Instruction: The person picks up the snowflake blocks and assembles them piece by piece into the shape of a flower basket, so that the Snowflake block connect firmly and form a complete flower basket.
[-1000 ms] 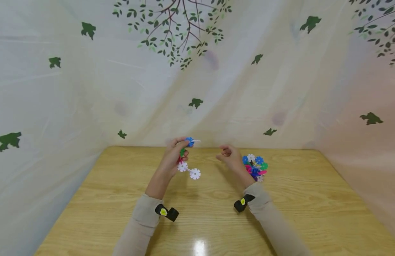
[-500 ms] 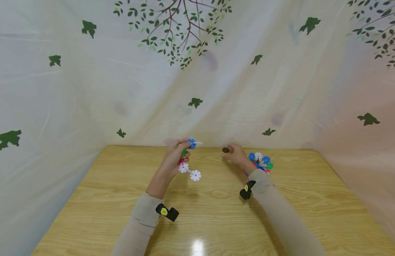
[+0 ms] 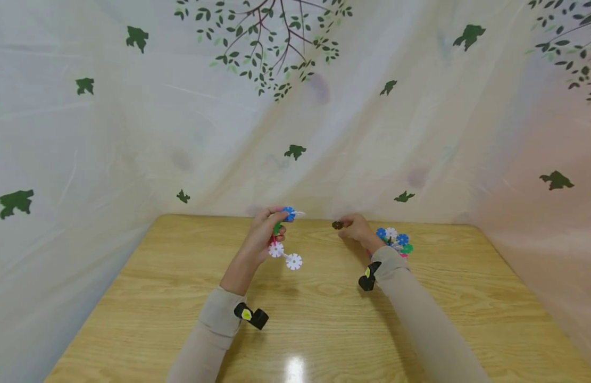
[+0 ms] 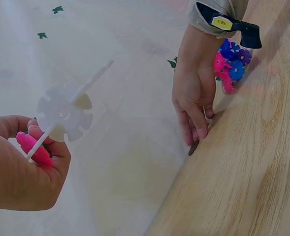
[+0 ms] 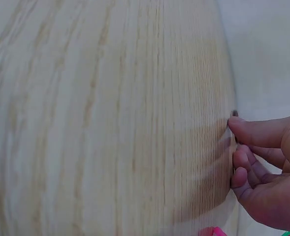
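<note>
My left hand point(image 3: 258, 240) grips a short chain of slotted plastic snowflake discs, raised over the far part of the table. A blue disc point(image 3: 289, 213) shows at the thumb, and green and pink ones lie among the fingers. White discs point(image 3: 293, 261) hang below the palm; another white disc point(image 4: 64, 112) faces the left wrist camera. Low at the table's far edge, my right hand point(image 3: 358, 232) pinches a dark brown snowflake disc point(image 3: 337, 225) between thumb and fingertips. In the left wrist view that brown disc point(image 4: 193, 147) appears edge-on. The right fingers partly hide it in the right wrist view.
A pile of colourful snowflake discs point(image 3: 402, 239) lies beside my right wrist, partly covered by it. The wooden table point(image 3: 319, 314) ends at a pale curtain point(image 3: 238, 133) printed with leaves and branches. Each cuff carries a black wrist camera point(image 3: 251, 316).
My right hand has moved slightly right and turned, and a brown disc now shows at its fingertips. My left hand keeps its hold on the chain and has hardly moved.
</note>
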`<state>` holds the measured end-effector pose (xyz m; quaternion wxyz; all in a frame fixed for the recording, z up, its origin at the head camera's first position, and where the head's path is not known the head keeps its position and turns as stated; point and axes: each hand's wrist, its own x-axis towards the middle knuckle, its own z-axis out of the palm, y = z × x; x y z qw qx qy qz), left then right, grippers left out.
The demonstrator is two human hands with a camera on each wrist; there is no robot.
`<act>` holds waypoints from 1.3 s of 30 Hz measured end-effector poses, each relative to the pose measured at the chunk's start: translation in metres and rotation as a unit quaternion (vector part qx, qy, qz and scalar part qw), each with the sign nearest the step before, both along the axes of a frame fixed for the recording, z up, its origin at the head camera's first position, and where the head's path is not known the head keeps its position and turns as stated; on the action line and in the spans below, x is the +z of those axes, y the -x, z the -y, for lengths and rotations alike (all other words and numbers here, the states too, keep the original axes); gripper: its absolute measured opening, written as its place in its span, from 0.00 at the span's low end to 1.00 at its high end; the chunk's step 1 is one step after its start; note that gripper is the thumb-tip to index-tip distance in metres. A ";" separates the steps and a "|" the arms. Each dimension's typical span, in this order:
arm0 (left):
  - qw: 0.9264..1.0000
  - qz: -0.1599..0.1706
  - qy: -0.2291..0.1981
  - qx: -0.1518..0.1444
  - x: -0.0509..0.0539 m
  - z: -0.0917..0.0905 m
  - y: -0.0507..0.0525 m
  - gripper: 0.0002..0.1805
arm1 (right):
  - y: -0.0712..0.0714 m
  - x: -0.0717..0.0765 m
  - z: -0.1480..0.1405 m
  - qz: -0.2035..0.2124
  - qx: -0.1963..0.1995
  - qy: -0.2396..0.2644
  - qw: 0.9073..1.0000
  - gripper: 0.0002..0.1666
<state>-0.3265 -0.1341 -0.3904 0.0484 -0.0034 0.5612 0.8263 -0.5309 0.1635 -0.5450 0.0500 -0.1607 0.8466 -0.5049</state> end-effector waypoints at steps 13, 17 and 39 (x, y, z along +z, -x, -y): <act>1.000 0.003 0.004 -0.013 -0.001 0.000 0.001 0.14 | -0.081 0.074 0.036 0.016 0.020 -0.055 0.998 0.24; 1.000 0.000 -0.005 -0.022 -0.002 0.002 0.002 0.13 | -0.082 0.074 0.040 0.013 0.041 -0.059 0.997 0.21; 1.000 -0.009 0.005 -0.008 -0.004 -0.001 0.007 0.09 | -0.114 0.114 0.077 0.112 0.038 0.166 0.979 0.23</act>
